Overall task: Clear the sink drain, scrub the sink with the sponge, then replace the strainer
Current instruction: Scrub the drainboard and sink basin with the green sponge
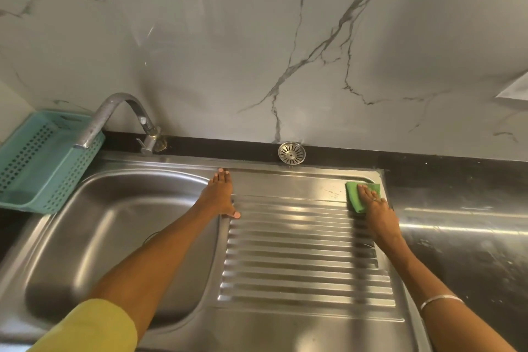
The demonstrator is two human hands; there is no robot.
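Note:
A steel sink (85,237) with a ribbed draining board (300,251) fills the lower view. My right hand (377,211) presses a green sponge (355,194) flat onto the far right corner of the draining board. My left hand (221,197) rests with straight fingers on the ridge between basin and draining board. The round metal strainer (291,152) lies on the black ledge behind the sink, against the wall. My left forearm hides the drain in the basin.
A curved tap (114,114) rises at the back left, its spout over a teal plastic basket (43,163) left of the basin. A black countertop (471,237) extends to the right. A marble wall stands behind.

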